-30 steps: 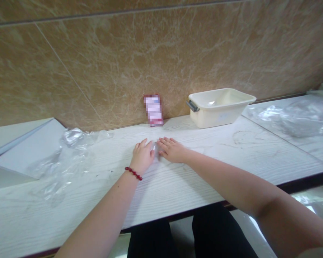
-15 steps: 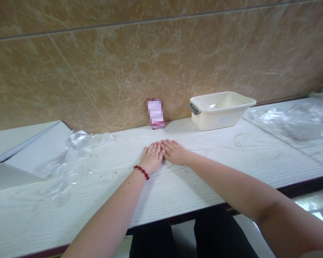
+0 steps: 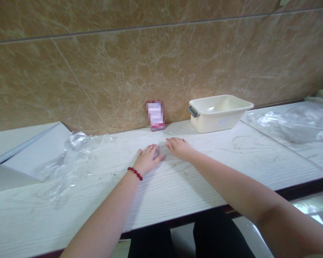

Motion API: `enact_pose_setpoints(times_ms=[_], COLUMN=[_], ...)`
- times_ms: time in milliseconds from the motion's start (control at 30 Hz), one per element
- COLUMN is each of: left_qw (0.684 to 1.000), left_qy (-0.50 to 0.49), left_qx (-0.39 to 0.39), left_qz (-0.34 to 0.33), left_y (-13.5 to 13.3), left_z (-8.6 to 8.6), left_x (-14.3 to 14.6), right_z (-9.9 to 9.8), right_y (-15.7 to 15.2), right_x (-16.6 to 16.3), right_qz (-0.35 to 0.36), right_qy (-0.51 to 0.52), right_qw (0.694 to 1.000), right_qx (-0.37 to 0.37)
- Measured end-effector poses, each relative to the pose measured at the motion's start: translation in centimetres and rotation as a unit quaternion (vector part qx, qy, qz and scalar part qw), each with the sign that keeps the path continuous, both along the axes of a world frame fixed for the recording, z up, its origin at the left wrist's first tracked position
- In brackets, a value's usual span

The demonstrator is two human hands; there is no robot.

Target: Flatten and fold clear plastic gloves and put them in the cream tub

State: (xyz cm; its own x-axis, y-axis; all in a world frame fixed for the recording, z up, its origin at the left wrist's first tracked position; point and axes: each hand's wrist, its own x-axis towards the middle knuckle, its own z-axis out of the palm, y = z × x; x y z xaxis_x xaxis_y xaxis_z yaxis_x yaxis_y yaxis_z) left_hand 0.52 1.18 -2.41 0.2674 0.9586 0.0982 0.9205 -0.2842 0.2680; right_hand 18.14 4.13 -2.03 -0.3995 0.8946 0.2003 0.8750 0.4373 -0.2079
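My left hand (image 3: 148, 158), with a red bead bracelet (image 3: 135, 173) at its wrist, is palm down over the white wood-grain table (image 3: 174, 193). Its fingers are stretched out and the thumb stands apart; nothing is in it. To the right, my right hand (image 3: 178, 147) is also palm down and holds nothing, its fingers extended. A gap separates the two hands. Just beyond them a small blurred pinkish-white card or packet (image 3: 156, 116) leans upright on the wall. Nearest my right hand is a cream plastic bin (image 3: 218, 120) with a grey handle.
At the left lie a white box (image 3: 18, 150) with angled panels and crumpled clear plastic (image 3: 70, 161). More clear plastic (image 3: 298, 123) covers the right side. A brown marbled wall (image 3: 123, 71) runs along the back. The table's dark front edge (image 3: 183, 219) is close to my legs.
My hands were touching at the fingertips and have come apart. The left hand has shifted left and the right hand slightly right. The view has tilted a little.
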Motion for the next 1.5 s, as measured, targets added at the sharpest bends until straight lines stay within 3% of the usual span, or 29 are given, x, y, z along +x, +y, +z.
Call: enact_pose_setpoints(times_ms=[167, 367, 533, 633, 900, 1033, 1200, 1367, 1500], left_qw=[0.994, 0.99, 0.989, 0.982, 0.927, 0.879, 0.801, 0.781, 0.764], left_qy=[-0.018, -0.029, -0.067, -0.156, -0.371, -0.477, -0.594, -0.622, -0.639], left_qx=[0.074, 0.093, 0.102, 0.1, 0.051, 0.015, -0.067, -0.052, -0.075], left_qz=[0.073, 0.103, 0.081, 0.041, -0.01, 0.01, 0.015, 0.027, 0.034], left_y=[1.2, 1.8, 1.8, 1.4, 0.6, 0.5, 0.3, 0.5, 0.5], left_z=[-0.2, -0.8, -0.6, -0.2, 0.4, 0.5, 0.8, 0.7, 0.6], left_x=[-1.1, -1.6, -1.4, -1.0, 0.0, 0.2, 0.3, 0.4, 0.6], right_z=[0.4, 0.1, 0.0, 0.2, 1.6, 1.6, 1.2, 1.5, 2.0], right_y=[0.8, 1.0, 1.0, 0.9, 1.0, 1.1, 1.3, 0.9, 0.4], right_x=[0.2, 0.1, -0.1, 0.0, 0.4, 0.4, 0.3, 0.2, 0.4], right_qz=[0.003, 0.025, 0.041, 0.055, 0.132, 0.15, 0.092, 0.069, 0.108], right_qy=[0.011, 0.025, 0.045, 0.067, 0.164, 0.19, 0.285, 0.352, 0.375], right_qw=[1.0, 0.999, 0.998, 0.996, 0.977, 0.97, 0.948, 0.898, 0.861], right_qx=[0.0, -0.001, 0.003, 0.016, 0.018, -0.027, -0.105, -0.256, -0.327])
